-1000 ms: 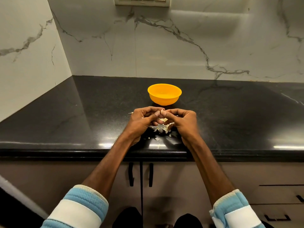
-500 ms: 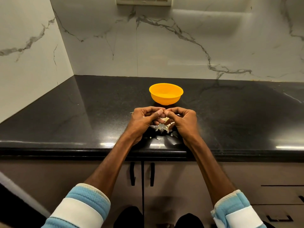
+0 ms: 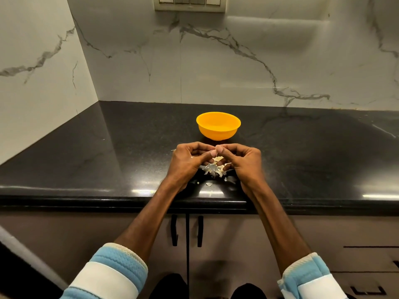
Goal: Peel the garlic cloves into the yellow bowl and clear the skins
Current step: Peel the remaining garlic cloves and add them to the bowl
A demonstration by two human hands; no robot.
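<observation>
Both hands work near the front edge of the surface (image 3: 108, 158), which spreads wide either side. The left hand (image 3: 190, 160) and right hand (image 3: 244, 162) curl thumb-to-thumb, pinching a garlic clove (image 3: 217, 159) (mostly hidden) over loose skins (image 3: 213, 170). The yellow bowl (image 3: 218, 126) stands just beyond.

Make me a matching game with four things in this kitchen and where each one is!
Things:
1. yellow bowl
2. garlic skins
3. switch plate
4. cabinet handles

Places:
A. below the edge of the counter
B. high on the wall
C. middle of the counter
D. near the counter's front edge

Pairs: 1-C, 2-D, 3-B, 4-A
</observation>
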